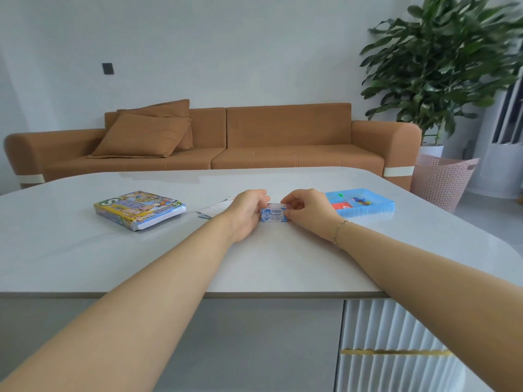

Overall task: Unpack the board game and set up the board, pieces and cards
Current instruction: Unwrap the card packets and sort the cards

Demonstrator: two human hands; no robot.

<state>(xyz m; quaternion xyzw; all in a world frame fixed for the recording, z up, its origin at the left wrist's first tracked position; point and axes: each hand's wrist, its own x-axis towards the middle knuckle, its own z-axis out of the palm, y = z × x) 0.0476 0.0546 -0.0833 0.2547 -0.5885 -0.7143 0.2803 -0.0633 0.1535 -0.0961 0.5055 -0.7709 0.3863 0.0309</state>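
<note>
Left hand: the left hand (249, 212) has its fingers curled round the left end of a small blue-and-white card pack (274, 215).
Right hand: the right hand (307, 207) pinches the pack's right end with bent fingers.
Card pack: mid-table, between both hands, low over the white table (113, 258); touching it or not, cannot tell.
Game box (140, 209): lies to the left.
Folded sheet (216, 208): just left of the left hand.
Blue tray (365, 207): to the right, holding small coloured pieces and a red card.

box (139, 209) left, tray (365, 209) right, cards (274, 215) between, on table (113, 258).
</note>
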